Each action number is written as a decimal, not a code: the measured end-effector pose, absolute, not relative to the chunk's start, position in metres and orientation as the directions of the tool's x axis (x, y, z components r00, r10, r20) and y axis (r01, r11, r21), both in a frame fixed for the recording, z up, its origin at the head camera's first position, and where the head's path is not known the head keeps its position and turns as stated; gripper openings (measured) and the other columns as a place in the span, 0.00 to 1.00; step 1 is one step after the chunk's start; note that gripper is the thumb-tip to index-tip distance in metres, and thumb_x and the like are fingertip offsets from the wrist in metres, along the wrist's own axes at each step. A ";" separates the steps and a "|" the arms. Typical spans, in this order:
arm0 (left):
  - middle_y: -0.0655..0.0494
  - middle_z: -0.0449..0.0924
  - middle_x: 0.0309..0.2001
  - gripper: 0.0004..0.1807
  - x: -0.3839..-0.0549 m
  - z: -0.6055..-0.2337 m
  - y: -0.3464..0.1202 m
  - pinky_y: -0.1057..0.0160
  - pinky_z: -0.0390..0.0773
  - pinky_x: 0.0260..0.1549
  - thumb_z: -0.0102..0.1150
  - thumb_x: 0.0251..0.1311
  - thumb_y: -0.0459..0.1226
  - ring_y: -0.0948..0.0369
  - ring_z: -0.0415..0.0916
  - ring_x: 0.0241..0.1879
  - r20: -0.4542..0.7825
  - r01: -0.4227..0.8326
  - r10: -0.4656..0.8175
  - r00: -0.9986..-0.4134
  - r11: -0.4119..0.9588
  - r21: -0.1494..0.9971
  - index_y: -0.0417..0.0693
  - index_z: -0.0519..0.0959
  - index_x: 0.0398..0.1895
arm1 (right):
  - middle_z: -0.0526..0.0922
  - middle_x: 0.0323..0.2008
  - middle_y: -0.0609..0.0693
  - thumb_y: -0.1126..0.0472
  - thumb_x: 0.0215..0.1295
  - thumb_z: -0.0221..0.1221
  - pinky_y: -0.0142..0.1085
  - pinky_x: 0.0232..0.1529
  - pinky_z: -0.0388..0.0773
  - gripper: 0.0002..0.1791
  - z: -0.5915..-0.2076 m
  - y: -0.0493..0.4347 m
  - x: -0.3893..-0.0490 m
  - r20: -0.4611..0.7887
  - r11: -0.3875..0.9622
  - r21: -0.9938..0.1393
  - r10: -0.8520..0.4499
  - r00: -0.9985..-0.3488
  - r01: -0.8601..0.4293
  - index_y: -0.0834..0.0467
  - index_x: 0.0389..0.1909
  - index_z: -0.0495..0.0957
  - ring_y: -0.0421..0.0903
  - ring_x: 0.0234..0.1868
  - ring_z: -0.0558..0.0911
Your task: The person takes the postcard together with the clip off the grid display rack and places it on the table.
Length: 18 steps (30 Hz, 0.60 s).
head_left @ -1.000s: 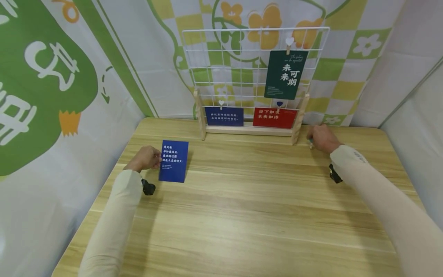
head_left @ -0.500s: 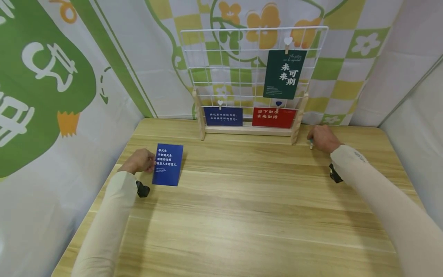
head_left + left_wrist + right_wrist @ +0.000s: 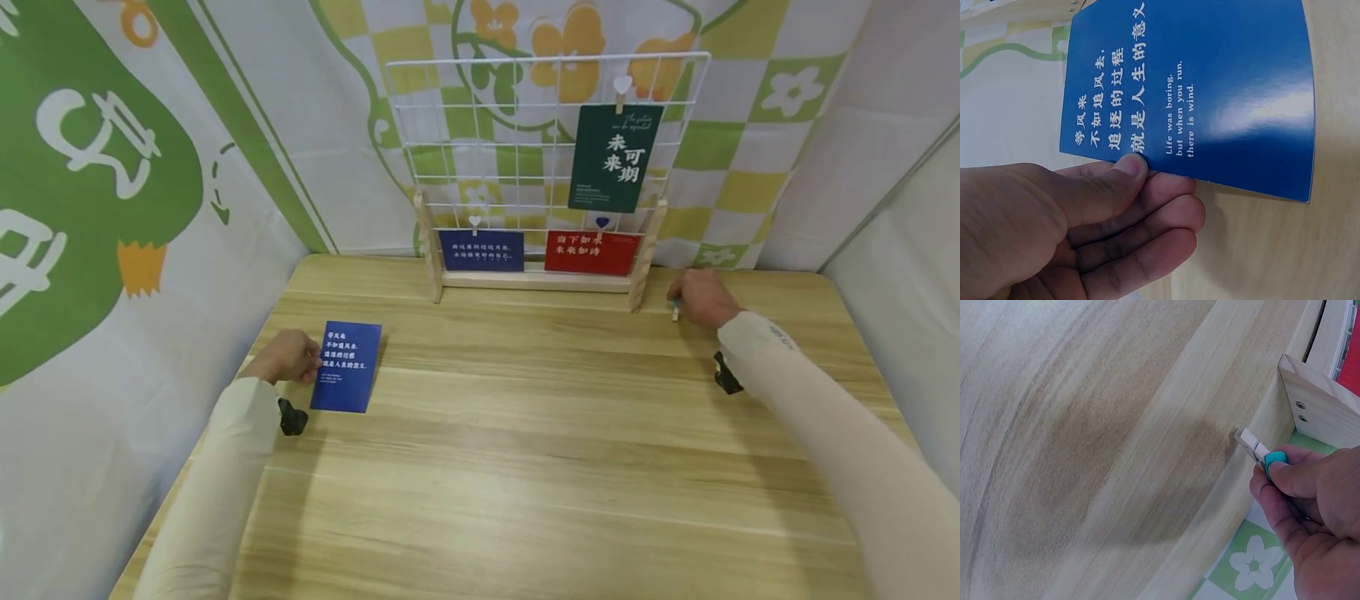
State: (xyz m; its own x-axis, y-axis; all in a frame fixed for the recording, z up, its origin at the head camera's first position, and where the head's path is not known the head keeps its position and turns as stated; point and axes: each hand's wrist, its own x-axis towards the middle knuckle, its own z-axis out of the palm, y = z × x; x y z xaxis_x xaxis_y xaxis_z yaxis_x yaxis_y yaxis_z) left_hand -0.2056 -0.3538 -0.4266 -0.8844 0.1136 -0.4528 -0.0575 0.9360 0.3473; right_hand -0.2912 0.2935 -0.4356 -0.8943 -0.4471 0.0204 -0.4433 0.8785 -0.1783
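Note:
My left hand (image 3: 288, 357) pinches a blue postcard (image 3: 347, 367) by its left edge, thumb on the printed face. White Chinese and English lettering covers part of the card (image 3: 1210, 94), which bends slightly. At the table's far right, my right hand (image 3: 705, 297) holds a small wooden clothespin (image 3: 1250, 445) with a teal top between thumb and fingers. Between the hands, at the back, stands a white wire grid rack (image 3: 495, 177) on wooden legs. Clipped to it are a green card (image 3: 615, 158), a red card (image 3: 592, 252) and a smaller-looking blue card (image 3: 482, 252).
Both hands work over a wood-grain table (image 3: 487, 450). Patterned cloth (image 3: 750, 158) hangs behind the rack, and a green and white cloth (image 3: 97, 167) rises along the left side. The rack's right wooden leg (image 3: 1319, 394) is close to my right hand.
My left hand has drawn the blue postcard left and a little toward me. The right hand stays almost in place with the clothespin. Cards on the rack are unchanged.

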 end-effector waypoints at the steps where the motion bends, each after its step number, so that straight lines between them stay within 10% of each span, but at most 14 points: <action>1: 0.47 0.83 0.23 0.08 -0.205 -0.427 -0.355 0.64 0.83 0.28 0.51 0.65 0.25 0.62 0.79 0.24 -0.459 -0.065 0.108 -0.882 0.936 0.346 0.27 0.80 0.36 | 0.86 0.40 0.65 0.77 0.52 0.52 0.56 0.49 0.78 0.15 -0.436 0.294 -0.292 0.018 0.879 -0.179 -0.445 -0.895 -0.441 0.68 0.36 0.85 0.66 0.45 0.82; 18: 0.52 0.80 0.20 0.08 -0.194 -0.428 -0.370 0.66 0.79 0.26 0.52 0.63 0.25 0.63 0.77 0.23 -0.490 -0.082 0.093 -0.867 0.942 0.325 0.31 0.80 0.28 | 0.86 0.41 0.65 0.76 0.53 0.54 0.57 0.50 0.78 0.14 -0.443 0.296 -0.298 0.017 0.886 -0.172 -0.434 -0.901 -0.430 0.67 0.37 0.85 0.66 0.46 0.82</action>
